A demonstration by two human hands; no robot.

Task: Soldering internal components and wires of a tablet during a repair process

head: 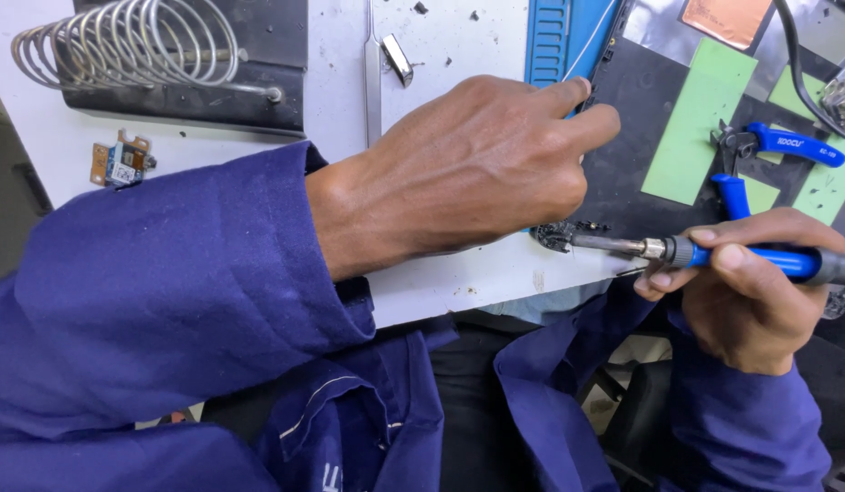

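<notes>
At the far left of the white surface (49, 137) stands a soldering iron stand (167, 55), a coil of bright wire on a dark metal base. Just below it, near the surface edge, lies a small circuit board (122, 162), brown with a white label. Further right a pair of thin metal tweezers (373, 82) lies pointing away from the person, with a small silver metal piece (397, 58) just beside it, and dark crumbs are scattered around.

The left hand (477, 173) comes out of a dark blue sleeve (167, 282). It grasps nothing; it lies flat with the fingers stretched, and the fingertips press on the edge of the dark laptop cover (632, 182). This hand hides a large part of the surface and the left edge of the cover. Behind the fingers is a blue mat (555, 36).

The cover is black, with light green pads and one copper-coloured patch, and it lies at the right part of the surface. At its lower left corner the material looks dark and rough. The metal tip of the soldering iron (714, 253) touches this corner. The right hand (751, 292) is closed around the iron's blue handle, thumb on top. Blue-handled cutters (769, 150) lie on the cover, just above this hand.
</notes>
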